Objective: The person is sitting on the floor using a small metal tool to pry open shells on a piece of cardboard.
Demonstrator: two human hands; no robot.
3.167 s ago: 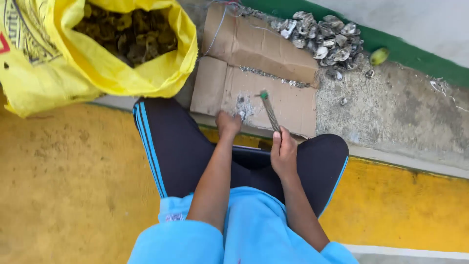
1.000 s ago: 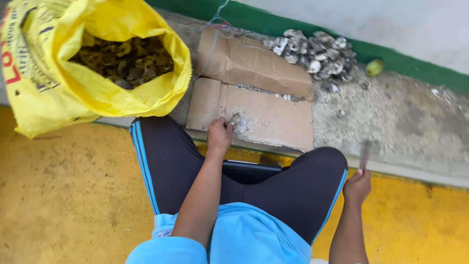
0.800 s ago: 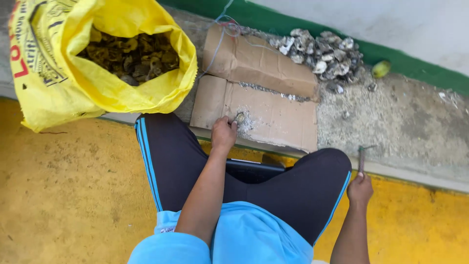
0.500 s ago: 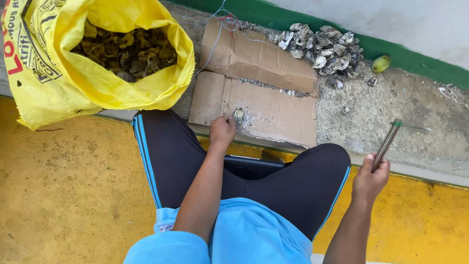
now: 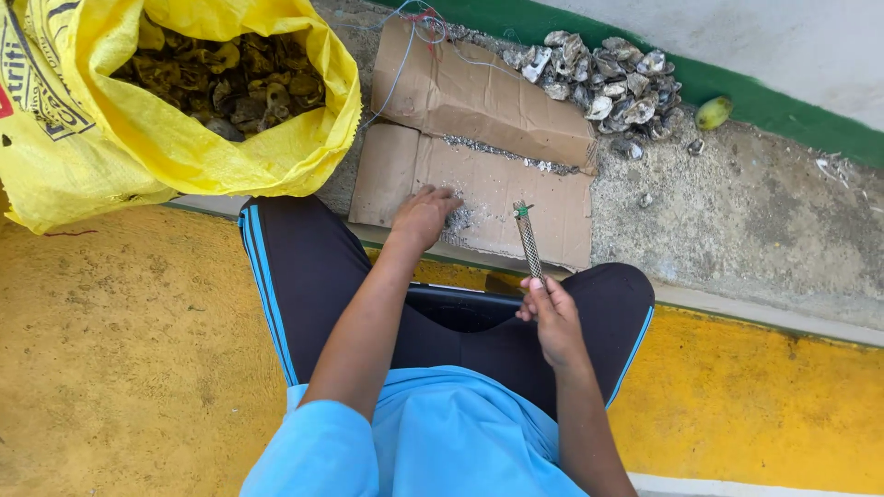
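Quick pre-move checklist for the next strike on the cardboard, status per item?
1. Right hand grips metal rod at its lower end: ok.
2. Left hand pressed on the shell on the cardboard: ok; shell itself mostly hidden.
3. Rod tip clear of left fingers: ok, a gap shows.
4. Yellow sack open, within left reach: ok.
5. Emptied shell pile off the work spot: ok.
6. Rod tip condition: cannot tell.

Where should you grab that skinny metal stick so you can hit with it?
Probably by its lower end, from underneath, as the right hand holds it now. The metal rod stands nearly upright over the cardboard, so that grip leaves its long, green-tipped top free. The left hand rests on the cardboard.
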